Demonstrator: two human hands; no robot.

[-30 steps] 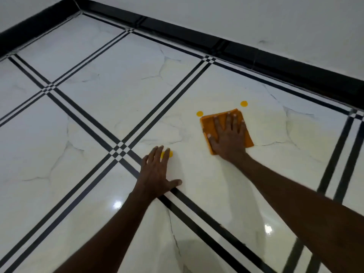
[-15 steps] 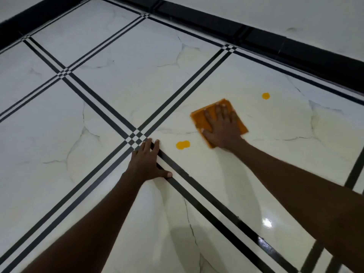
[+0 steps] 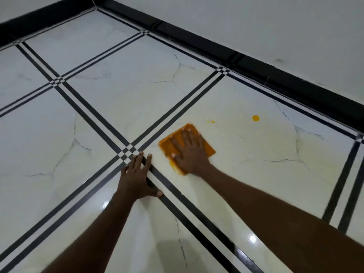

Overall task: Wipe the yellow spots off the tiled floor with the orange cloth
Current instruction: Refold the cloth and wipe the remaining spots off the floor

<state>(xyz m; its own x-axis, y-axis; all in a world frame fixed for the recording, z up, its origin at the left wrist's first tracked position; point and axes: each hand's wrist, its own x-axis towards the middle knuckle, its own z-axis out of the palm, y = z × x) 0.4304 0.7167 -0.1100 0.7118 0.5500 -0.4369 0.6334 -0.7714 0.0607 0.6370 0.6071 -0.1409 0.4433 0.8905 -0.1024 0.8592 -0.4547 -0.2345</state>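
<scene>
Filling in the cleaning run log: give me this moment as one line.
right hand flat on orange cloth, wiping | left hand braced on floor | round yellow spot untouched | faint smear

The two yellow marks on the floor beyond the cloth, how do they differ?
The round yellow spot is a full, solid, deep yellow disc; the faint yellow smear is thin, pale and irregular. The spot lies farther from the orange cloth and nearer the black skirting; the smear sits just beyond the cloth's far corner. Both lie on the same white tile, uncovered by the cloth under the right hand.
</scene>
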